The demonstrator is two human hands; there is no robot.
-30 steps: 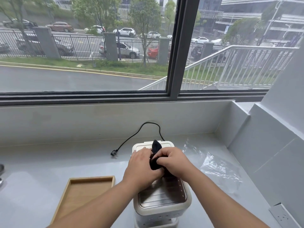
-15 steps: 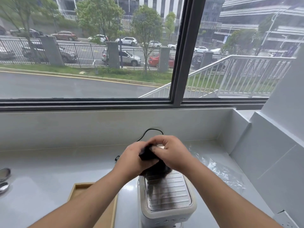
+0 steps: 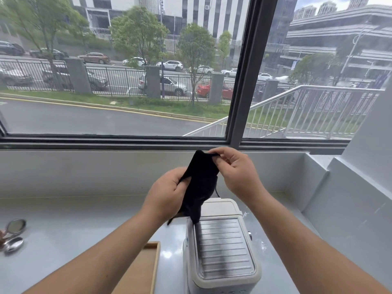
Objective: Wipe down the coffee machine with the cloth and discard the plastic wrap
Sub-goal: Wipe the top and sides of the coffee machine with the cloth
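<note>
A black cloth (image 3: 201, 183) hangs in the air between both hands, above the coffee machine. My left hand (image 3: 167, 196) pinches its lower left edge; my right hand (image 3: 235, 170) pinches its top corner, higher up. The cream coffee machine (image 3: 222, 249) with a ribbed metal top stands on the grey counter below, and the cloth's lowest tip reaches its top. A little clear plastic wrap (image 3: 262, 245) shows to the machine's right; my right forearm hides most of it.
A wooden tray (image 3: 146, 270) lies left of the machine. Shiny metal objects (image 3: 14, 234) rest at the counter's far left edge. The grey counter (image 3: 74, 230) runs under a wide window, and a stepped grey wall (image 3: 343, 200) closes the right side.
Both hands have lifted the cloth off the machine's top and spread it apart, the right hand rising highest. The view has tilted upward.
</note>
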